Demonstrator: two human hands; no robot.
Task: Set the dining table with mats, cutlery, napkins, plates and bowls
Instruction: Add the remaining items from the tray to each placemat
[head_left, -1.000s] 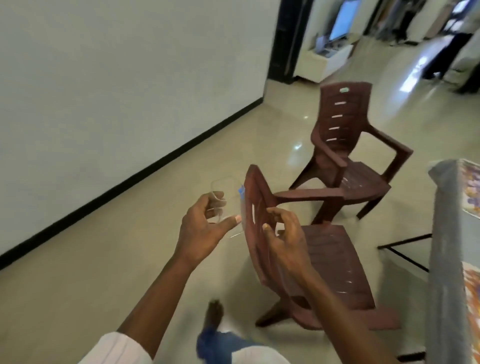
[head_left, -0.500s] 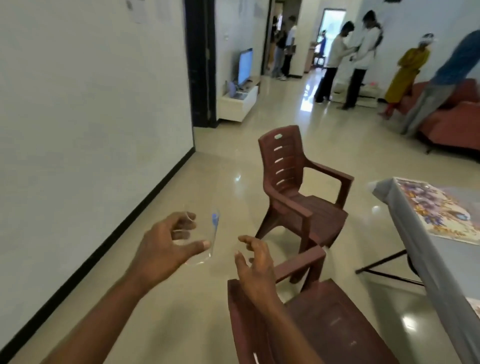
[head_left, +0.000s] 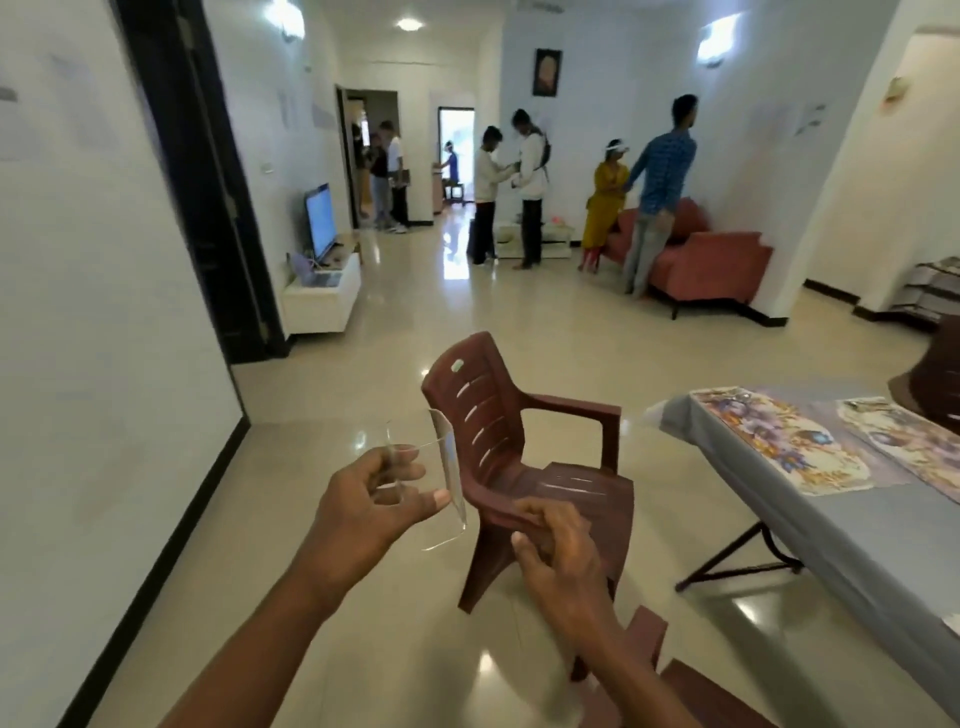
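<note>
My left hand (head_left: 371, 506) grips a clear, see-through plastic piece (head_left: 444, 478) held up in front of me, its edge standing upright. My right hand (head_left: 558, 553) hovers just right of it with fingers curled and nothing visibly in them. At the right stands the dining table (head_left: 852, 551) under a grey cloth. Two floral mats lie on it: one (head_left: 784, 439) near the table's far corner, another (head_left: 914, 441) beside it, cut off by the frame edge. No cutlery, plates or bowls are in view.
A brown plastic armchair (head_left: 524, 457) stands between my hands and the table; a second one (head_left: 675, 691) is at the bottom right. A white wall runs along the left. Several people stand far back by a red sofa (head_left: 711, 265).
My view has swung up and to the right, from the floor and chairs to the whole room and table. The left hand keeps its hold on the clear piece; the right hand has stayed close beside it.
</note>
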